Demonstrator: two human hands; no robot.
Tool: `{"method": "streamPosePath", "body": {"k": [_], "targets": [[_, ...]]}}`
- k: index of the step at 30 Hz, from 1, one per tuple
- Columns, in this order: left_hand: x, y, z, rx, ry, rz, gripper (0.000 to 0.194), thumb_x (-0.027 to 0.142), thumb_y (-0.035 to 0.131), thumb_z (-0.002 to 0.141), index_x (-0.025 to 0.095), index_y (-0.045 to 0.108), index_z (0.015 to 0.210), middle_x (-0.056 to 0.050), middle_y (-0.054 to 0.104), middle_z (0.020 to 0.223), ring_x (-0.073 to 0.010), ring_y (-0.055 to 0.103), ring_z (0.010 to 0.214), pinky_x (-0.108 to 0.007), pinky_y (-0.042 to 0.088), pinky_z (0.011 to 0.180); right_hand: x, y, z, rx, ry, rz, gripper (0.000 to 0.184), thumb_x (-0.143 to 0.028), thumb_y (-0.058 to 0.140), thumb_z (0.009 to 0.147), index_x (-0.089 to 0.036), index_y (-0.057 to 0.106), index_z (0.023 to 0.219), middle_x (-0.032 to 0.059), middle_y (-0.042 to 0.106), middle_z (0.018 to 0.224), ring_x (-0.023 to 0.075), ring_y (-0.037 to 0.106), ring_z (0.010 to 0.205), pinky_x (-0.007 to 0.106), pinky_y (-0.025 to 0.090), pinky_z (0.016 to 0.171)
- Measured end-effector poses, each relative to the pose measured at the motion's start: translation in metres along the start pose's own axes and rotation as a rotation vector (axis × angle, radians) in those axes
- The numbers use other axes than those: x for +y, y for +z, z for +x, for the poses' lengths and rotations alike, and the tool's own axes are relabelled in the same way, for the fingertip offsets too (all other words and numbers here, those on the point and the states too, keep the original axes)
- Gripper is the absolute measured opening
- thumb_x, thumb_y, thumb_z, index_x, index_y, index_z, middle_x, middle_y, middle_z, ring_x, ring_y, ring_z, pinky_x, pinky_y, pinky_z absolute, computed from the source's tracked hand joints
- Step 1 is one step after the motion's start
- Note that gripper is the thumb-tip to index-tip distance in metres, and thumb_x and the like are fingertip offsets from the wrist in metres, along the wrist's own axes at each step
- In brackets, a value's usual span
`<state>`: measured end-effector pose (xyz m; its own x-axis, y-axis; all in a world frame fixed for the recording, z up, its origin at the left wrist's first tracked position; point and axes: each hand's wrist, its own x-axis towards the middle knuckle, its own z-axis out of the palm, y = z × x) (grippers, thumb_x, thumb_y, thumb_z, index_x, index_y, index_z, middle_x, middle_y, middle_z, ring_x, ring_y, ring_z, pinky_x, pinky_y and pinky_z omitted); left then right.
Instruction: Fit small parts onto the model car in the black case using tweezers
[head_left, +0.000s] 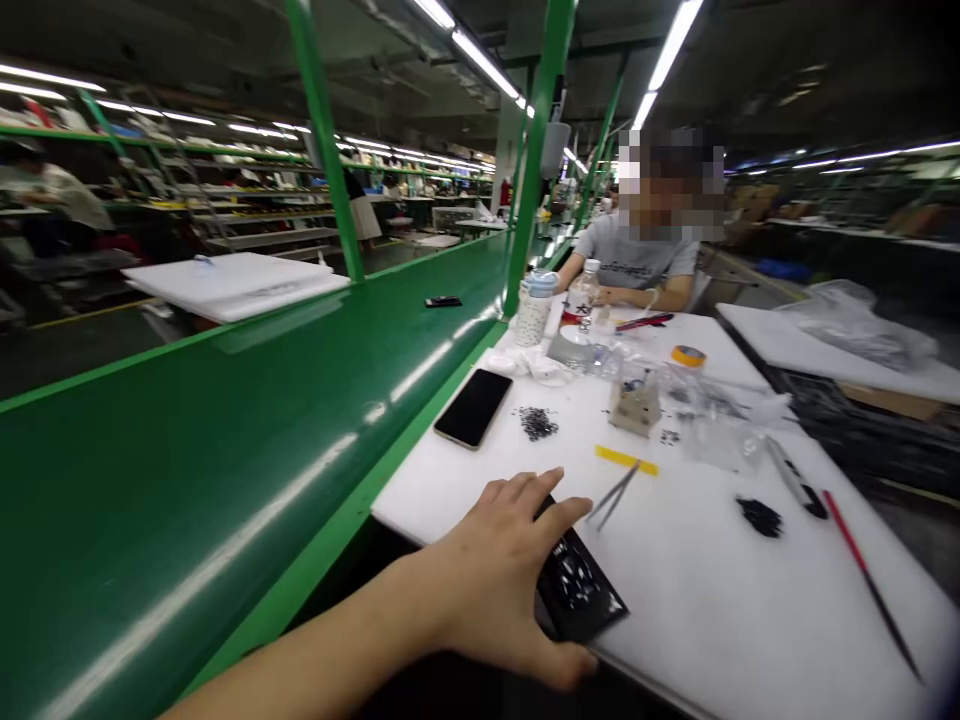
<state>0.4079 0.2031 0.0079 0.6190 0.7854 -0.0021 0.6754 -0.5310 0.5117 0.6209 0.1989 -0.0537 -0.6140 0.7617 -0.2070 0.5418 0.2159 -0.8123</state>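
Note:
My left hand [499, 565] reaches in from the lower left, palm down, fingers and thumb spread apart. Beneath and beside it, at the near edge of the white table [697, 610], lies a flat black piece [579, 590] with shiny bits on its surface; the hand partly covers it. Whether the fingertips press on it I cannot tell. Just beyond the fingers, metal tweezers [616, 495] rest with one end on a yellow strip [611, 458]. A pile of small dark parts [538, 424] sits farther up the table. My right hand is out of view.
A phone [474, 408] lies left, beside the green conveyor belt [247, 450]. Farther back stand a beige block [634, 405], a patterned cup [532, 310] and a bottle [583, 290]. A black heap [760, 516], a cutter [796, 478] and a red-black stick [862, 560] lie right. A person sits opposite.

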Motion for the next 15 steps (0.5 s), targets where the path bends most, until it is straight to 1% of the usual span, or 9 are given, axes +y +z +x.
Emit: {"method": "streamPosePath", "body": {"k": [2,3,5,7,9,11,13,14,15], "targets": [[-0.014,0.007,0.013,-0.051,0.080,-0.004,0.111,0.050,0.084,0.062,0.023,0.034,0.158,-0.021,0.021,0.170,-0.0452,0.025,0.155,-0.067,0.025,0.124,-0.005,-0.052,-0.068,0.023,0.039,0.036,0.047,-0.073,0.072,0.071,-0.034,0.079,0.096,0.0056,0.073,0.091,0.0279,0.075,0.097,0.035,0.064,0.074],[-0.023,0.011,0.014,-0.056,0.101,0.010,0.104,0.047,0.079,0.066,0.021,0.035,0.157,-0.022,0.021,0.170,-0.0436,0.024,0.156,-0.066,0.025,0.125,-0.012,-0.072,-0.090,0.064,0.057,0.051,0.044,-0.072,0.070,0.074,-0.035,0.078,0.096,0.0057,0.073,0.088,0.0275,0.074,0.093,0.036,0.064,0.076],[-0.039,0.021,0.009,0.008,0.114,0.068,0.096,0.043,0.073,0.073,0.023,0.034,0.158,-0.018,0.021,0.170,-0.0411,0.024,0.156,-0.066,0.030,0.124,-0.029,-0.104,-0.099,0.243,0.054,0.130,0.038,-0.064,0.065,0.084,-0.030,0.075,0.098,0.0067,0.072,0.086,0.0244,0.072,0.088,0.037,0.061,0.084],[-0.053,0.032,0.003,0.199,0.075,0.157,0.096,0.046,0.069,0.076,0.028,0.026,0.160,-0.015,0.022,0.171,-0.0432,0.028,0.154,-0.070,0.037,0.119,-0.038,-0.133,-0.068,0.630,0.022,0.152,0.031,-0.055,0.068,0.087,-0.026,0.072,0.097,0.0034,0.068,0.077,0.0193,0.067,0.079,0.030,0.057,0.077],[-0.061,0.042,0.003,0.293,0.084,0.245,0.107,0.064,0.070,0.074,0.030,0.019,0.161,-0.017,0.026,0.169,-0.0456,0.034,0.151,-0.073,0.040,0.115,-0.033,-0.162,-0.018,0.987,0.062,0.083,0.038,-0.053,0.063,0.089,-0.024,0.068,0.113,0.0029,0.068,0.086,0.0167,0.064,0.075,0.030,0.054,0.072],[-0.065,0.050,0.007,0.329,0.119,0.326,0.119,0.079,0.068,0.068,0.027,0.015,0.162,-0.020,0.033,0.165,-0.0473,0.039,0.147,-0.074,0.041,0.114,-0.016,-0.186,0.033,1.108,0.147,0.026,0.045,-0.050,0.062,0.091,-0.024,0.061,0.128,0.0045,0.069,0.102,0.0165,0.064,0.079,0.031,0.053,0.073],[-0.067,0.055,0.011,0.346,0.146,0.381,0.123,0.081,0.066,0.067,0.024,0.013,0.162,-0.024,0.041,0.159,-0.0485,0.045,0.142,-0.075,0.044,0.110,0.003,-0.198,0.073,1.146,0.221,-0.033,0.055,-0.045,0.074,0.084,-0.022,0.059,0.131,0.0027,0.068,0.092,0.0185,0.064,0.080,0.032,0.052,0.077],[-0.070,0.056,0.013,0.360,0.157,0.394,0.122,0.080,0.066,0.068,0.022,0.013,0.162,-0.025,0.045,0.155,-0.0488,0.049,0.138,-0.074,0.048,0.106,0.012,-0.199,0.088,1.148,0.238,-0.074,0.049,-0.042,0.077,0.081,-0.021,0.064,0.123,0.0016,0.068,0.086,0.0189,0.063,0.081,0.033,0.051,0.080],[-0.074,0.057,0.013,0.375,0.159,0.394,0.122,0.078,0.066,0.069,0.022,0.012,0.162,-0.025,0.047,0.152,-0.0491,0.052,0.134,-0.072,0.051,0.102,0.019,-0.197,0.100,1.153,0.244,-0.112,0.032,-0.042,0.075,0.085,-0.021,0.070,0.108,0.0015,0.067,0.083,0.0187,0.062,0.081,0.033,0.050,0.081]]}}
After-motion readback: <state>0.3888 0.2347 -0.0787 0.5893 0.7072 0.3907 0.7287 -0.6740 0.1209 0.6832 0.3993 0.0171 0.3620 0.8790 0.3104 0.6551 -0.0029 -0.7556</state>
